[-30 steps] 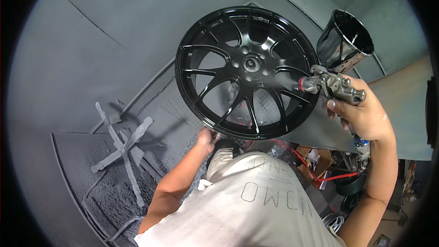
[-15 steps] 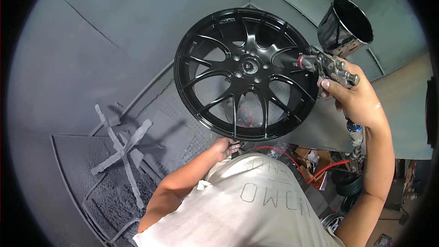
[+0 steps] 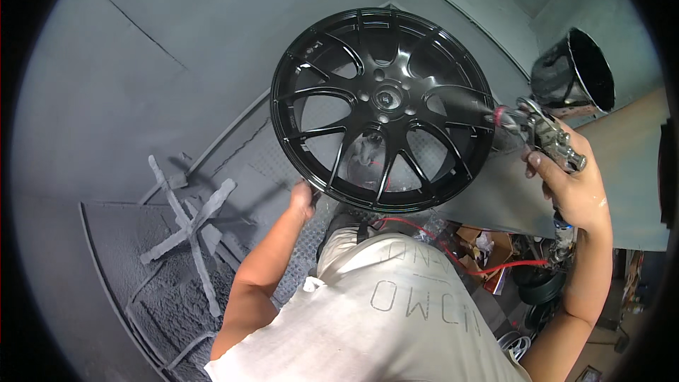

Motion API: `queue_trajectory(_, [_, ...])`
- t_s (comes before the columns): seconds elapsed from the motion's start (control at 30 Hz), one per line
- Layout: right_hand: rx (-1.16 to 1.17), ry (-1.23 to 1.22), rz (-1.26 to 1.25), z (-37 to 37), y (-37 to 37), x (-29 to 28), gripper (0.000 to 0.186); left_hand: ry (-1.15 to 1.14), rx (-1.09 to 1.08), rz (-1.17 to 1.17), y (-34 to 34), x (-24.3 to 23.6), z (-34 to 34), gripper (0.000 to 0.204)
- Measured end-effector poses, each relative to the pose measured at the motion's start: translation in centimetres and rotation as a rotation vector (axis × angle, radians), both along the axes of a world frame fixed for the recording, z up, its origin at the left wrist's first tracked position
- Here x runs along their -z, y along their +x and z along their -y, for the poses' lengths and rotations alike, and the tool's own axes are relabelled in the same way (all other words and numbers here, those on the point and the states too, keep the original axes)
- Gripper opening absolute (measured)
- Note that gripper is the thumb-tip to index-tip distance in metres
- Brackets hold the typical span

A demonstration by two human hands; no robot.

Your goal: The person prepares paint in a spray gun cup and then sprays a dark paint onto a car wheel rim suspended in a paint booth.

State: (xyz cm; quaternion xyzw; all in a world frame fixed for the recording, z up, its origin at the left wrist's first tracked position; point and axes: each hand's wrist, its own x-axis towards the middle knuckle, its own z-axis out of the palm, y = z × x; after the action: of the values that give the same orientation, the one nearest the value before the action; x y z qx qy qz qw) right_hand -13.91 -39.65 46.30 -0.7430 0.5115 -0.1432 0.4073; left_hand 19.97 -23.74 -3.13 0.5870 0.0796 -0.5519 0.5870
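Observation:
A glossy black multi-spoke car wheel [image 3: 388, 97] faces up in front of me, with a pale mist over its right-hand spokes. My right hand [image 3: 576, 194] is wrapped round a paint-stained spray gun [image 3: 548, 134]. The gun's red-ringed nozzle points left at the wheel's right edge, close by. A metal paint cup [image 3: 566, 74], dark inside, tilts above the gun. At the wheel's lower left rim is my left hand [image 3: 303, 198], closed, its fingertips partly hidden by the rim.
A red air hose [image 3: 488, 269] runs below the wheel towards the gun. Left stands a grey-coated cross-shaped stand [image 3: 189, 226]. Grey booth walls [image 3: 177, 21] rise behind. At lower right are a cardboard box [image 3: 495, 244] and dark round items [image 3: 541, 290].
The wheel has turned clockwise, and my left hand has moved with its rim from the bottom to the lower left. My right hand and the spray gun have shifted right and slightly down.

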Motion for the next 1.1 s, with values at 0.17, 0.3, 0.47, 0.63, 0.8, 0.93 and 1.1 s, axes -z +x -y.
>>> queue_trajectory(0.17, [0.023, 0.114, 0.023, -1.1, -2.2, -0.1, 0.045, 0.068, 0.164, 0.012, -2.0, -1.7, 0.1, 0.023])
queue_trajectory(0.3, [-0.088, 0.084, 0.125, -2.2, -3.6, 0.2, 0.051, 0.002, 0.081, -0.119, -7.6, -1.4, -0.3, 0.015])
queue_trajectory(0.47, [0.091, -0.066, 0.156, -3.3, -5.6, 1.5, 0.05, 0.065, 0.074, -0.265, -13.0, -4.1, 0.3, 0.014])
queue_trajectory(0.63, [0.214, -0.09, 0.02, -4.0, -9.5, 4.3, 0.031, 0.126, 0.139, -0.386, -13.7, -4.2, -0.3, 0.015])
queue_trajectory(0.8, [0.157, 0.216, 0.259, -8.2, -10.9, 5.0, 0.034, 0.073, -0.065, -0.244, -10.7, -0.2, -1.4, 0.016])
queue_trajectory(0.93, [0.076, 0.234, 0.465, -10.8, -11.2, 5.5, 0.065, 0.07, -0.069, 0.001, -6.1, -1.0, -0.1, 0.019])
queue_trajectory(1.1, [0.311, -0.061, 0.366, -10.4, -12.9, 6.7, 0.05, 0.027, 0.061, 0.148, 1.0, -2.0, 0.9, 0.02])
